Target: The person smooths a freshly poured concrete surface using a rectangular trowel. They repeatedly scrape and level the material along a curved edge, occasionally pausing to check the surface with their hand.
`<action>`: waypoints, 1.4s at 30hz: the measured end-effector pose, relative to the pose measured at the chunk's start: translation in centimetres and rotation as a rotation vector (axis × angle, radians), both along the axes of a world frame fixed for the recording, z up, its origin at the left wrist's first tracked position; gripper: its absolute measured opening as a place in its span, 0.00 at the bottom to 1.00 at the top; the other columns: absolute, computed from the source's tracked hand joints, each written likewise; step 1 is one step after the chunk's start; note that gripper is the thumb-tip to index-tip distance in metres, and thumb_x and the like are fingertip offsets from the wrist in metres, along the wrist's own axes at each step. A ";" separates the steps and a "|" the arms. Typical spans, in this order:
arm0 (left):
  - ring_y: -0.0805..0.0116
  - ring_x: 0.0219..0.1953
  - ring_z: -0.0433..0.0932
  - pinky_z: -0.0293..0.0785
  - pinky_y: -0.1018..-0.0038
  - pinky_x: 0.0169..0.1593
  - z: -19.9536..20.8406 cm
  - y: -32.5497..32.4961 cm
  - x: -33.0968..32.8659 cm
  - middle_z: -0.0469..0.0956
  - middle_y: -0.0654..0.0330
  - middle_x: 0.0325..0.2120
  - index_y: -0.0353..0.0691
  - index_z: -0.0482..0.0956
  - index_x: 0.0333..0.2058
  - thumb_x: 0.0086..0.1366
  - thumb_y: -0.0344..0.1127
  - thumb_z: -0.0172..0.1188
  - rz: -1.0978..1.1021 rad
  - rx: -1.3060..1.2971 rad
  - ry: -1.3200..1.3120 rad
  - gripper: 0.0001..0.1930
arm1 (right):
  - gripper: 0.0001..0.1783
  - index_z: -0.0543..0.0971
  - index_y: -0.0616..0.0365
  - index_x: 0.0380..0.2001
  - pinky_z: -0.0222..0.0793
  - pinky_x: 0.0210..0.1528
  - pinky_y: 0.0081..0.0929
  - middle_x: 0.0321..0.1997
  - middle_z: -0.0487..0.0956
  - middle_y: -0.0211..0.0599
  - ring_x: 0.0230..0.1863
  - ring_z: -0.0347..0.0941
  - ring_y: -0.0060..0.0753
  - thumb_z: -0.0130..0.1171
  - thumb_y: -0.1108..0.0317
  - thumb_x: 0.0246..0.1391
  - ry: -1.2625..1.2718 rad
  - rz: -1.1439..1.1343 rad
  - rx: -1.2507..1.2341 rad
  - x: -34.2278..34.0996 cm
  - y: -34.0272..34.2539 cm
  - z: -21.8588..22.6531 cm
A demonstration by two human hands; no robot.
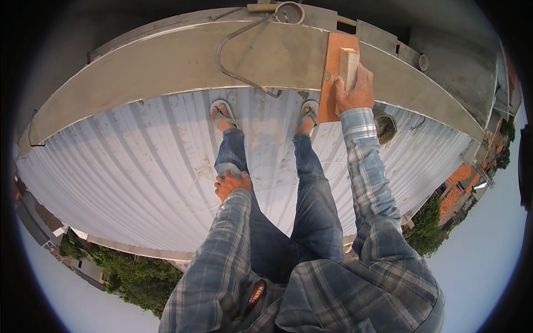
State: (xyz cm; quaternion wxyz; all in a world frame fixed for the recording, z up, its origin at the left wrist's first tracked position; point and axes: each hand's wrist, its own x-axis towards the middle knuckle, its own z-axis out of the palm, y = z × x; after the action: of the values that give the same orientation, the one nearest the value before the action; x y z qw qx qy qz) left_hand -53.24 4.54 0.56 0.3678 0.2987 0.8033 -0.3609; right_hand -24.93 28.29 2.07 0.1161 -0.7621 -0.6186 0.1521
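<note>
My right hand (357, 89) is closed round the pale wooden handle of a plastering float (331, 72). The float's flat orange-brown board lies over the grey plastered ledge and reaches past its near edge. At my left knee, my left hand (232, 185) has its fingers curled, beside a pale grey patch or piece (229, 168). Whether that is a held thing or worn cloth is unclear. The smooth grey ledge (166, 66) curves across in front of my feet.
I stand in flip-flops (223, 112) on a ribbed metal roof (155, 161). A bent metal rod (221, 53) crosses the ledge. Beside my right forearm is a round container (385, 129). Pipe ends (290, 12) show at the far side. Trees (141, 277) lie beyond the roof's edge.
</note>
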 end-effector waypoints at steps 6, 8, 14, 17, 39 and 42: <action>0.50 0.59 0.72 0.69 0.57 0.62 -1.0 -0.3 0.8 0.73 0.49 0.56 0.41 0.77 0.57 0.61 0.60 0.61 -0.033 0.040 0.009 0.34 | 0.30 0.70 0.56 0.58 0.75 0.56 0.48 0.58 0.72 0.47 0.55 0.75 0.57 0.64 0.59 0.54 0.016 0.031 0.052 -6.6 7.2 1.5; 0.50 0.59 0.72 0.69 0.58 0.62 -0.5 -0.6 1.2 0.72 0.49 0.56 0.41 0.77 0.58 0.61 0.60 0.61 -0.032 0.022 0.005 0.34 | 0.31 0.70 0.57 0.59 0.75 0.56 0.47 0.58 0.72 0.47 0.55 0.75 0.56 0.64 0.60 0.54 0.000 0.063 0.010 -5.1 5.8 1.5; 0.51 0.58 0.72 0.69 0.57 0.61 -0.8 -1.5 0.9 0.73 0.49 0.55 0.41 0.77 0.58 0.60 0.60 0.62 -0.024 0.043 0.022 0.34 | 0.33 0.71 0.57 0.61 0.73 0.58 0.46 0.57 0.73 0.47 0.57 0.74 0.54 0.65 0.59 0.53 -0.015 -0.022 0.059 1.0 1.5 -0.7; 0.51 0.58 0.72 0.69 0.57 0.61 -1.2 -1.3 1.4 0.73 0.49 0.55 0.41 0.77 0.58 0.60 0.59 0.63 -0.028 0.063 0.014 0.34 | 0.33 0.73 0.56 0.61 0.74 0.58 0.46 0.57 0.74 0.45 0.57 0.75 0.53 0.66 0.57 0.53 0.016 0.010 0.057 -5.1 6.5 0.6; 0.50 0.60 0.71 0.68 0.57 0.63 -0.5 -0.7 1.1 0.72 0.48 0.56 0.41 0.77 0.57 0.62 0.58 0.61 -0.009 0.051 -0.011 0.32 | 0.34 0.69 0.59 0.62 0.72 0.61 0.45 0.58 0.72 0.48 0.58 0.74 0.53 0.64 0.61 0.53 -0.049 0.017 0.041 -5.1 8.8 1.3; 0.50 0.61 0.70 0.68 0.57 0.63 -0.4 -1.4 0.9 0.72 0.48 0.57 0.41 0.77 0.57 0.62 0.59 0.61 0.001 0.032 -0.001 0.33 | 0.33 0.70 0.60 0.61 0.72 0.60 0.46 0.56 0.73 0.49 0.57 0.74 0.54 0.64 0.62 0.53 -0.028 0.093 0.043 -4.2 7.8 1.1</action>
State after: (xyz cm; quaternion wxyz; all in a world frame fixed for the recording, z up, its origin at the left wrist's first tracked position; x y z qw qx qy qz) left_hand -52.38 3.10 0.12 0.3634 0.3042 0.8090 -0.3477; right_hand -29.17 36.09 3.17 0.1169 -0.7317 -0.6581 0.1333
